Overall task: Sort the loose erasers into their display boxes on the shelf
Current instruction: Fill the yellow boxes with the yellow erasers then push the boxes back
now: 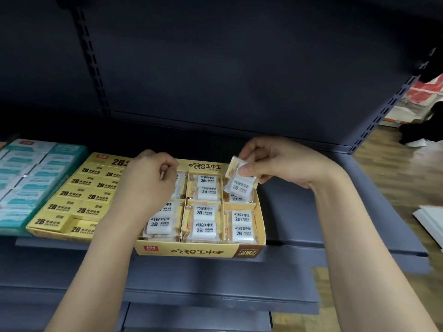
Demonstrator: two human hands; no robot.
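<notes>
The right hand pinches a wrapped eraser tilted over the far-right compartment of the yellow display box on the shelf, seemingly to slot it in, while the left hand, fingers curled together, rests over the box's left compartments.

Landmark: yellow compartment box, at the front edge of the grey shelf.
Contents: white wrapped 2B erasers stacked in six compartments.
Right hand: above the box's rear right compartment, pinching a wrapped eraser between thumb and fingers, tilted, just over the erasers below.
Left hand: curled over the box's left compartments; whether it holds anything is unclear.
Left of the box: a yellow box of 2B erasers, touching it.
Further left: a teal eraser box.
</notes>
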